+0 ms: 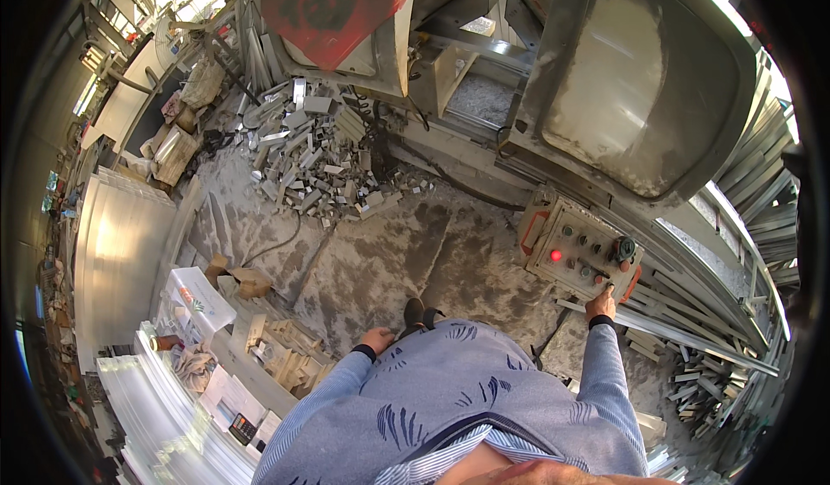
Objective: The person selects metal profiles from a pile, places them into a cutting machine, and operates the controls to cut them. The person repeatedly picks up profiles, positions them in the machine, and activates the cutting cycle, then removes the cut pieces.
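My right hand [602,304] reaches to the lower right edge of a control panel [562,271]. Its fingers are drawn together, with the fingertips on a small dark control [610,287]; whether they pinch it or press it cannot be made out. A red light [556,256] glows on the panel among several dark buttons, and a larger dark round knob [623,248] sits at its upper right. My left hand [378,340] hangs low beside my apron [458,373], fingers curled in, with nothing visible in them.
Behind the panel stands a large machine with a scuffed window [609,79]. Metal offcuts [320,152] lie heaped on the dusty floor. Long metal bars [709,308] lie at right. At left are stacked profiles [125,243], a white box [197,299], wooden blocks [285,355] and a calculator [243,428].
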`<control>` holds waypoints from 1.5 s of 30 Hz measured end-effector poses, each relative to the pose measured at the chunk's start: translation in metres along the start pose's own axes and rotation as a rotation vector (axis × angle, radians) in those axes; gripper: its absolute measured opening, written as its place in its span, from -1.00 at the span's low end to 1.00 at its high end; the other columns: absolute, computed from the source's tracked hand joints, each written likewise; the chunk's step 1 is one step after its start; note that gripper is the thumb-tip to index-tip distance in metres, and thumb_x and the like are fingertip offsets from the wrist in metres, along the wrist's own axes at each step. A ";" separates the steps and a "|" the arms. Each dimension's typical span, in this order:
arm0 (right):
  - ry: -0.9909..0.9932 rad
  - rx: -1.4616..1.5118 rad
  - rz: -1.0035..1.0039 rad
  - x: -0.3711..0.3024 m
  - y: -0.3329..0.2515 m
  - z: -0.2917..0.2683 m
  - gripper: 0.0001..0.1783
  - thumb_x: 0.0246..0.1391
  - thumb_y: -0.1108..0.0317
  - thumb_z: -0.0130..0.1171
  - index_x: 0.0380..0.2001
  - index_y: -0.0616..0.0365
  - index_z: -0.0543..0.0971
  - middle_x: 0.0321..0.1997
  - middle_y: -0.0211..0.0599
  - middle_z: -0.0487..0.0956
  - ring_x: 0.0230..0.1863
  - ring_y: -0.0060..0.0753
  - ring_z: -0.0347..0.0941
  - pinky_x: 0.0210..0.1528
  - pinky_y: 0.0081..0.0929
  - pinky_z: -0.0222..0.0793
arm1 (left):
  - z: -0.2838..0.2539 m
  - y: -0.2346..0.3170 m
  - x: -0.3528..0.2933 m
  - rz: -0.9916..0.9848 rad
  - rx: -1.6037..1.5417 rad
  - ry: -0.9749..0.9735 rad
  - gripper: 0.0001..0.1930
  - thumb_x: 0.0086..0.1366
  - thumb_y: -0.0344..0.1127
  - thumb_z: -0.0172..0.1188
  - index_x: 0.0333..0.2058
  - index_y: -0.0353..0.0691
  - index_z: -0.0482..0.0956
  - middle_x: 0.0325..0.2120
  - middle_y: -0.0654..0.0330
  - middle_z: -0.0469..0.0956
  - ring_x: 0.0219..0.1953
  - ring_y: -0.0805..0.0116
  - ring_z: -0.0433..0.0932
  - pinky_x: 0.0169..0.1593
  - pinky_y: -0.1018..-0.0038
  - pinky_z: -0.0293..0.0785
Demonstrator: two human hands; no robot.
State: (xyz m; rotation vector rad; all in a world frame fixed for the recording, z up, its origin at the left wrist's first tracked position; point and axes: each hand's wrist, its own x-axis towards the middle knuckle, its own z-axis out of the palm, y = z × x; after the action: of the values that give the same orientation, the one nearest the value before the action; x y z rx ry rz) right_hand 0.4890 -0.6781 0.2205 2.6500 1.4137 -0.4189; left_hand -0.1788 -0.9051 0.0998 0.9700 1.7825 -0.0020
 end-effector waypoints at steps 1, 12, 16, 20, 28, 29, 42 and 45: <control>-0.003 -0.004 0.010 -0.001 -0.001 -0.002 0.02 0.10 0.42 0.28 0.58 0.36 0.07 0.00 0.31 0.71 0.03 0.22 0.70 0.08 -0.04 0.63 | 0.000 0.002 -0.002 0.025 -0.035 0.017 -0.43 0.39 0.02 0.28 0.22 -0.26 0.65 0.19 -0.06 0.65 0.22 -0.02 0.62 0.29 0.22 0.51; -0.036 0.004 0.007 -0.003 -0.006 -0.010 -0.04 0.07 0.48 0.16 0.56 0.37 0.09 0.05 0.43 0.66 0.12 0.31 0.63 0.17 -0.01 0.56 | 0.000 0.001 0.000 0.010 -0.001 -0.016 -0.42 0.40 0.05 0.28 0.20 -0.28 0.66 0.19 -0.08 0.65 0.24 -0.02 0.61 0.30 0.20 0.50; -0.053 -0.021 -0.009 0.004 -0.001 -0.005 0.00 0.08 0.42 0.23 0.57 0.33 0.08 0.05 0.35 0.68 0.10 0.29 0.65 0.14 0.01 0.58 | 0.001 0.000 0.005 -0.019 -0.019 -0.039 -0.40 0.44 0.03 0.27 0.28 -0.26 0.60 0.26 -0.05 0.61 0.29 -0.02 0.57 0.33 0.20 0.48; -0.028 0.019 -0.024 0.005 0.001 -0.002 -0.01 0.03 0.47 0.20 0.54 0.37 0.10 -0.01 0.45 0.67 0.08 0.35 0.63 0.13 0.01 0.57 | 0.002 -0.004 0.010 -0.026 -0.076 -0.047 -0.40 0.44 0.01 0.28 0.29 -0.26 0.59 0.27 -0.06 0.60 0.30 -0.01 0.56 0.35 0.20 0.46; -0.014 0.032 -0.020 0.002 0.001 0.001 0.01 0.02 0.45 0.19 0.55 0.36 0.07 0.01 0.45 0.66 0.10 0.38 0.62 0.16 0.02 0.56 | 0.001 -0.008 0.008 -0.011 -0.040 -0.013 -0.40 0.43 0.01 0.27 0.30 -0.27 0.58 0.25 -0.08 0.60 0.29 0.01 0.57 0.34 0.20 0.47; -0.007 0.032 -0.006 0.002 0.001 0.001 0.01 0.02 0.45 0.19 0.56 0.36 0.07 0.01 0.45 0.67 0.10 0.38 0.62 0.16 0.02 0.56 | 0.000 -0.006 0.007 0.028 -0.040 0.010 -0.41 0.43 0.01 0.28 0.27 -0.30 0.60 0.21 -0.08 0.63 0.25 0.02 0.61 0.31 0.22 0.49; 0.160 0.090 0.009 -0.036 0.011 0.030 -0.01 0.01 0.15 0.43 0.53 -0.05 0.30 -0.06 0.20 0.73 -0.01 0.29 0.69 0.05 0.07 0.61 | 0.005 0.000 -0.006 0.027 -0.030 0.031 -0.42 0.44 0.03 0.27 0.26 -0.27 0.61 0.25 -0.03 0.61 0.30 -0.03 0.56 0.37 0.18 0.46; 0.190 0.259 0.074 -0.068 0.015 0.078 -0.16 -0.03 0.15 0.42 0.38 0.03 0.49 -0.07 0.21 0.74 0.01 0.31 0.67 0.11 0.07 0.58 | 0.010 0.003 -0.017 -0.016 -0.117 0.066 -0.43 0.42 0.02 0.30 0.22 -0.28 0.65 0.21 -0.03 0.64 0.28 -0.01 0.57 0.36 0.18 0.47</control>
State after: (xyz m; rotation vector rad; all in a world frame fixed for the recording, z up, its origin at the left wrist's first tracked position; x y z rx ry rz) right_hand 0.4505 -0.7581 0.1649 3.0108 1.3890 -0.3738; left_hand -0.1672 -0.9178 0.1098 0.8812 1.8296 0.1240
